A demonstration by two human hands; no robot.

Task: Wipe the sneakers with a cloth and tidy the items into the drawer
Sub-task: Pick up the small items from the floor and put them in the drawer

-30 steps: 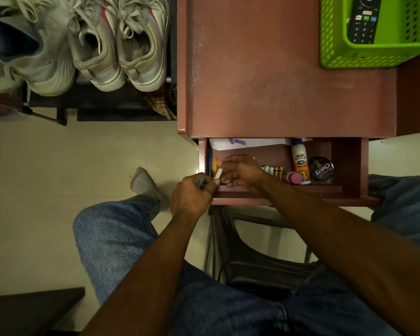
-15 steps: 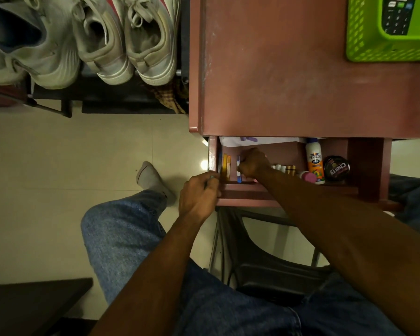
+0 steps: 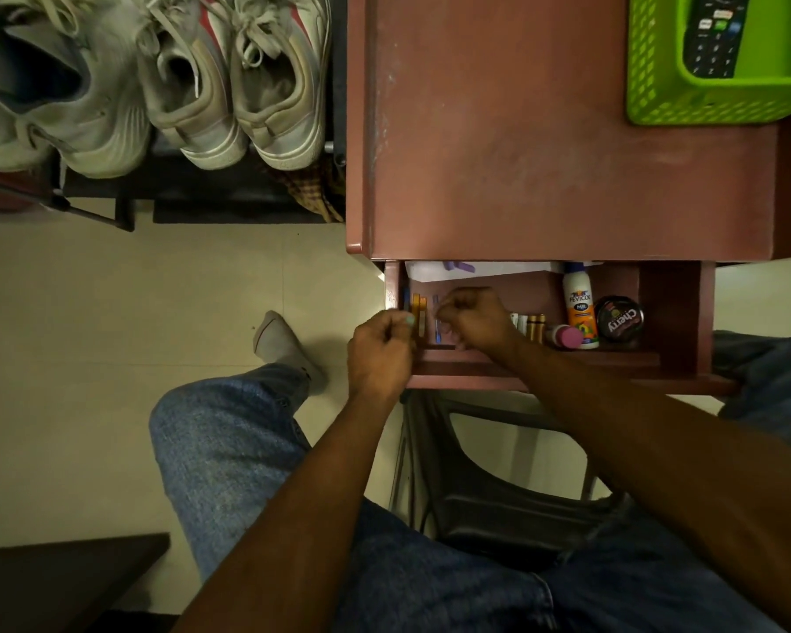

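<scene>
1. Fingers of the left hand are curled in at the front left corner of the drawer, pinching a small pale green item at the tips; what it is cannot be told.
2. Right hand reaches into the drawer just beside the left, its fingers bunched into a loose fist over the left compartment; whether they grip anything cannot be told.
3. Upright orange and blue pens stand between the two hands against the drawer's left wall.
4. Further right in the drawer lie small batteries, a pink-capped item, a white Fevicol bottle and a round black Cherry tin, the bottle and tin touching.
5. White paper lies at the back of the drawer, partly under the red-brown table.
6. Sneakers sit on a dark rack to the left of the table, well apart from both hands.
7. Green basket on the table's far right corner holds a remote.
</scene>
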